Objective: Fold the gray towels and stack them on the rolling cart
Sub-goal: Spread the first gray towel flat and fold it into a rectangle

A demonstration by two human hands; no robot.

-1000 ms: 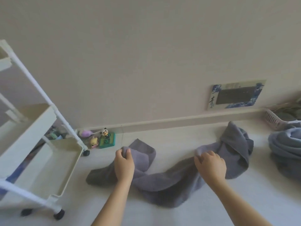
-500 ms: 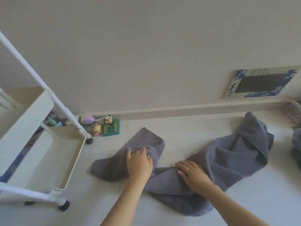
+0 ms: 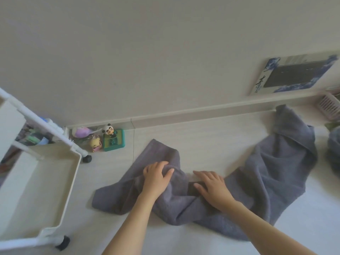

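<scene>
Both hands work on a gray towel [image 3: 272,173] spread across a pale floor [image 3: 211,140], seen from above. On the near left part of the towel, the left hand [image 3: 156,176] has its fingers curled into the cloth, bunching a fold under the fingertips. Just beside it, the right hand [image 3: 211,186] lies palm down with its fingers fairly straight, pressing flat on the middle of the towel.

This towel is dark gray, thick and soft-looking, and badly rumpled. It is long and narrow, and its long axis runs left to right, roughly along the wall [image 3: 165,52]. It sags toward the viewer in the middle, like a shallow U. The left end is doubled over in a loose flap that points up toward the baseboard [image 3: 193,112]. The right end climbs toward the baseboard and folds over on itself in a peak.

A white rolling cart [image 3: 55,190] stands on the floor at the left, its lower tray close to the towel's left end but apart from it. Small toy figures [image 3: 108,138] sit against the baseboard behind the cart. A framed picture [image 3: 294,74] leans on the wall at the upper right. More gray cloth [image 3: 334,148] shows at the right edge, cut off by the frame.
</scene>
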